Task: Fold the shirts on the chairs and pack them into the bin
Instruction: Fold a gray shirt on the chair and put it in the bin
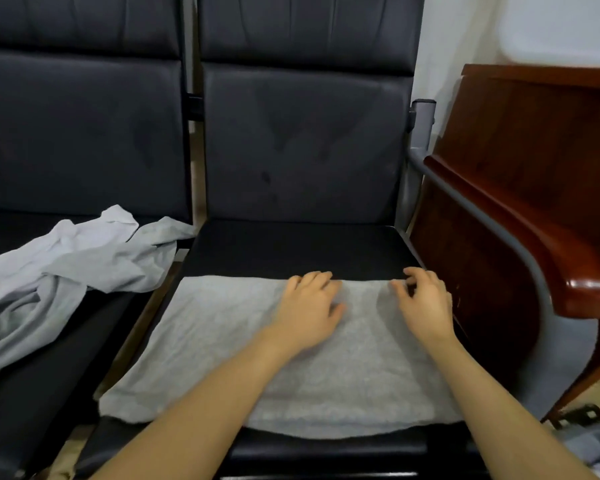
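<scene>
Left chair has a crumpled grey shirt not yet folded; right chair carries the flat grey shirt being worked, spread across the seat front, bin not in view. Left hand lies flat, fingers straight, pressing the far edge; right hand hovers at that edge near the corner, fingers curled, and I can't tell whether it pinches cloth. Judgement: keep the left hand as anchor, get a firm corner pinch, fold toward the body with edges aligned and smooth wrinkles outward.
</scene>
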A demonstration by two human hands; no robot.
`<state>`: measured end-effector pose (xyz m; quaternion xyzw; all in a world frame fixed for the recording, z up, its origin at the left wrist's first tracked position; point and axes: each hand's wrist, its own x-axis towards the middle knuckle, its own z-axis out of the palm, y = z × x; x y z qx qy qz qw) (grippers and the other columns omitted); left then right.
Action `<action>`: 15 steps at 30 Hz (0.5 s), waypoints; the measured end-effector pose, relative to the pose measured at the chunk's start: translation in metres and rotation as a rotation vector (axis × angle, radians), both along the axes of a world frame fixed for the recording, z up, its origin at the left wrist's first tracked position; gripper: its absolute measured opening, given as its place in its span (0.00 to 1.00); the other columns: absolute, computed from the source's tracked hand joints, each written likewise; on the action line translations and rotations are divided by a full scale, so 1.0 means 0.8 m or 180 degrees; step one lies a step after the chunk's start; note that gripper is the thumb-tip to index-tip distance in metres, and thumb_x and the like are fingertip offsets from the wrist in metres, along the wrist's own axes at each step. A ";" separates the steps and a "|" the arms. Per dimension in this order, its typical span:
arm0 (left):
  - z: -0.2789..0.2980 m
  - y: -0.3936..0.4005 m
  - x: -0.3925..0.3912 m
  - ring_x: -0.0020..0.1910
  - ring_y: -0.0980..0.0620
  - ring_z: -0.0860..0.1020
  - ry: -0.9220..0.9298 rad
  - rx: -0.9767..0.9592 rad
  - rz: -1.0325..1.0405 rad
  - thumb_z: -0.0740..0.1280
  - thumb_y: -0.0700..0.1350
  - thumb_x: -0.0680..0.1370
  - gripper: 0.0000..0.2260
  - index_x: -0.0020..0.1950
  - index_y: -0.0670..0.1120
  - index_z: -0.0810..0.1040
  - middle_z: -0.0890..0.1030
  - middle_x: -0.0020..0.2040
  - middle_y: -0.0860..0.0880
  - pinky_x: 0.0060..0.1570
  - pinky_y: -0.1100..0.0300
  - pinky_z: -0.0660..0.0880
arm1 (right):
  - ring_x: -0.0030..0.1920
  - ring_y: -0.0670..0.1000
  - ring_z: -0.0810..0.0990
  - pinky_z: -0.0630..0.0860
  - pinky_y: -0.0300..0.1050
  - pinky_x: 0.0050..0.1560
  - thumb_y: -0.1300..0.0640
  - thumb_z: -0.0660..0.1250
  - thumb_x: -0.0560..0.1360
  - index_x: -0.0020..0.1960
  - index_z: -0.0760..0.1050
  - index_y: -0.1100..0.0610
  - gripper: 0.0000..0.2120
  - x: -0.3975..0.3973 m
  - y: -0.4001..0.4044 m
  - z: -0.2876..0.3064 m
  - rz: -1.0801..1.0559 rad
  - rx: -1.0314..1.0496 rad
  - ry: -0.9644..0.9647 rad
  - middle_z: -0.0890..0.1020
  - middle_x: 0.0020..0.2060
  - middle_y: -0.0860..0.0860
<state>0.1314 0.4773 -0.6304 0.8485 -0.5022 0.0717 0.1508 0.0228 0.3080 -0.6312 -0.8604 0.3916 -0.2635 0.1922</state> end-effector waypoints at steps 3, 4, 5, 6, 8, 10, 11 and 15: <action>-0.002 -0.045 -0.001 0.75 0.51 0.56 0.0073 0.0023 -0.0278 0.54 0.51 0.82 0.20 0.73 0.49 0.65 0.61 0.76 0.49 0.69 0.55 0.51 | 0.58 0.54 0.74 0.61 0.50 0.62 0.48 0.63 0.78 0.65 0.73 0.55 0.18 0.006 -0.017 -0.008 -0.0135 0.0168 0.0135 0.79 0.52 0.52; -0.005 -0.056 -0.003 0.75 0.51 0.56 0.0123 -0.0019 -0.0364 0.55 0.50 0.82 0.19 0.73 0.50 0.65 0.60 0.76 0.49 0.70 0.55 0.51 | 0.56 0.54 0.75 0.60 0.49 0.61 0.49 0.63 0.78 0.64 0.73 0.55 0.17 0.008 -0.021 -0.010 -0.0150 0.0215 0.0148 0.80 0.49 0.51; -0.009 -0.065 -0.006 0.75 0.51 0.56 0.0167 -0.0056 -0.0450 0.55 0.50 0.82 0.19 0.73 0.50 0.65 0.60 0.76 0.49 0.70 0.55 0.51 | 0.55 0.53 0.76 0.59 0.47 0.58 0.51 0.63 0.79 0.63 0.74 0.54 0.15 0.011 -0.026 -0.013 -0.0141 0.0233 0.0109 0.81 0.47 0.50; -0.014 -0.071 -0.006 0.75 0.52 0.55 0.0210 -0.0079 -0.0526 0.54 0.51 0.82 0.19 0.73 0.51 0.65 0.59 0.76 0.50 0.70 0.56 0.50 | 0.52 0.52 0.77 0.58 0.45 0.56 0.53 0.63 0.79 0.61 0.75 0.53 0.12 0.013 -0.029 -0.014 -0.0108 0.0201 0.0033 0.81 0.46 0.50; -0.024 -0.075 -0.004 0.76 0.54 0.53 0.0336 -0.0117 -0.0583 0.53 0.52 0.83 0.19 0.74 0.52 0.64 0.57 0.77 0.52 0.70 0.58 0.47 | 0.47 0.51 0.78 0.58 0.42 0.52 0.58 0.62 0.79 0.57 0.78 0.54 0.09 0.016 -0.034 -0.016 -0.0049 0.0107 -0.0236 0.82 0.43 0.50; -0.028 -0.073 -0.001 0.76 0.57 0.50 0.0349 -0.0168 -0.0659 0.52 0.54 0.82 0.20 0.75 0.53 0.63 0.56 0.77 0.55 0.71 0.60 0.43 | 0.46 0.51 0.79 0.64 0.42 0.52 0.60 0.62 0.79 0.54 0.79 0.55 0.08 0.016 -0.041 -0.013 -0.0105 0.0258 -0.0636 0.82 0.43 0.50; -0.027 -0.072 -0.002 0.76 0.58 0.49 0.0301 -0.0194 -0.0752 0.51 0.55 0.82 0.21 0.74 0.52 0.63 0.56 0.77 0.56 0.70 0.61 0.41 | 0.47 0.52 0.79 0.69 0.43 0.52 0.61 0.62 0.79 0.54 0.79 0.56 0.08 0.016 -0.044 -0.010 -0.0149 0.0384 -0.0836 0.82 0.44 0.51; -0.024 -0.069 -0.006 0.76 0.58 0.49 0.0234 -0.0117 -0.0983 0.47 0.56 0.81 0.23 0.75 0.53 0.62 0.57 0.76 0.57 0.71 0.61 0.39 | 0.49 0.53 0.80 0.77 0.51 0.51 0.61 0.61 0.79 0.56 0.79 0.57 0.10 0.016 -0.045 -0.005 -0.0209 0.0068 -0.1241 0.82 0.48 0.53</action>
